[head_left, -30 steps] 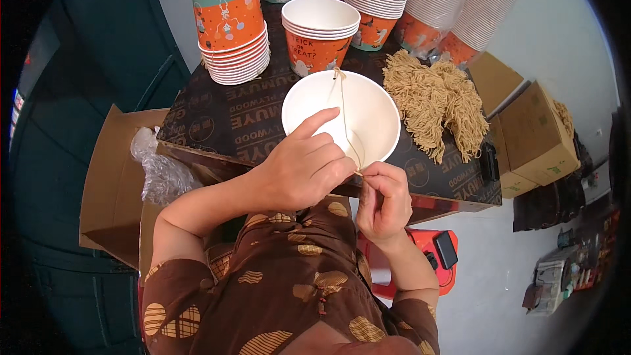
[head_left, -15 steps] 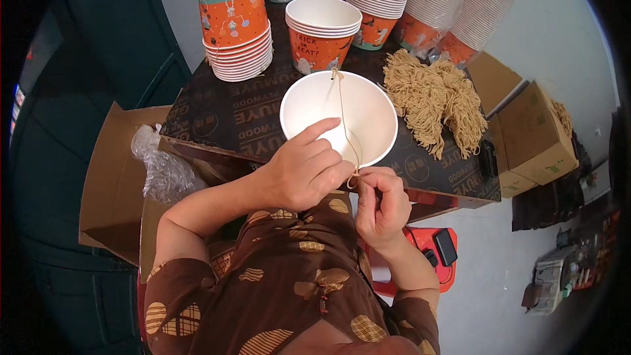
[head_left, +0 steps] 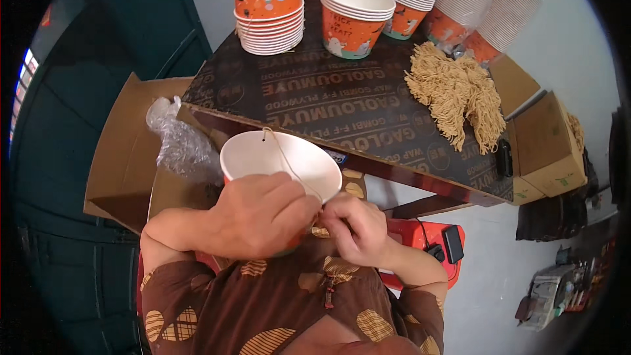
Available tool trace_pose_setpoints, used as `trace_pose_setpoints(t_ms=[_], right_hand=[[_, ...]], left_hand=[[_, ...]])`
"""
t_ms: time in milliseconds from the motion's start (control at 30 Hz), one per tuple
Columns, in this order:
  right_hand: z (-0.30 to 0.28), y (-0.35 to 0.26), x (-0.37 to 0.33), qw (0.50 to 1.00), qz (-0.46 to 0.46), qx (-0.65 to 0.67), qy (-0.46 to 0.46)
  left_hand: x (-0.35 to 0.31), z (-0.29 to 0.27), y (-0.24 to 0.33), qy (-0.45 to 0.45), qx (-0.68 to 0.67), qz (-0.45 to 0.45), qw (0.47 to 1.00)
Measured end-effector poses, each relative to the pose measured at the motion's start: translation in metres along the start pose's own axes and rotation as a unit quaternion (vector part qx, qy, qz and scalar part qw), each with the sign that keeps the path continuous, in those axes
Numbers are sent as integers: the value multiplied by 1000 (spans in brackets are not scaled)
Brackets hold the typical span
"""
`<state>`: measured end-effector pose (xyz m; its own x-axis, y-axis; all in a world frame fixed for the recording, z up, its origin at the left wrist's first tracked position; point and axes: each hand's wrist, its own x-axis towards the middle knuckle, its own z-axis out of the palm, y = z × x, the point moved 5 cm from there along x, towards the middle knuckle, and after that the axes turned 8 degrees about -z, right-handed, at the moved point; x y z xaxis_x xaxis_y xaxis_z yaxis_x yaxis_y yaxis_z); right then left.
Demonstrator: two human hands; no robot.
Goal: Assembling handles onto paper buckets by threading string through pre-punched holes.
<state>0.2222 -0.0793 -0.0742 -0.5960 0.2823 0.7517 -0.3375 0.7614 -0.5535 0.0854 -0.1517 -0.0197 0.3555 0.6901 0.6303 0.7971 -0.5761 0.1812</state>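
White-lined orange paper bucket [head_left: 246, 152] sits before the torso, just off the near edge of the black printed plywood table [head_left: 342, 95]. Left hand [head_left: 263, 213] curls against its near side; right hand [head_left: 357, 227], fingertips together at the rim; can't tell if clamped on thin tan cord [head_left: 283, 156]. Probably fastening cord; next calls for a steady rim. Moving room: toward the torso, away from that edge.
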Motion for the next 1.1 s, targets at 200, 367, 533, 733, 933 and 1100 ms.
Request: trace_pose_setpoints(t_ms=[200, 367, 533, 733, 933, 1100], right_hand=[[20, 56, -33, 980, 193, 39, -15], [16, 98, -61, 960, 278, 17, 11], [13, 124, -97, 947, 314, 29, 54], [18, 122, -87, 960, 277, -16, 36], [26, 116, -65, 965, 254, -30, 58], [26, 130, -68, 959, 274, 44, 57]], left_hand=[[-26, 49, -45, -27, -30, -130, 991], [-49, 99, -84, -7, -83, -228, 970], [-71, 124, -104, 24, -131, -289, 948], [-74, 128, -104, 65, -144, -322, 933], [-66, 131, -91, 62, -140, -290, 945], [-68, 136, -90, 49, -122, -288, 949]])
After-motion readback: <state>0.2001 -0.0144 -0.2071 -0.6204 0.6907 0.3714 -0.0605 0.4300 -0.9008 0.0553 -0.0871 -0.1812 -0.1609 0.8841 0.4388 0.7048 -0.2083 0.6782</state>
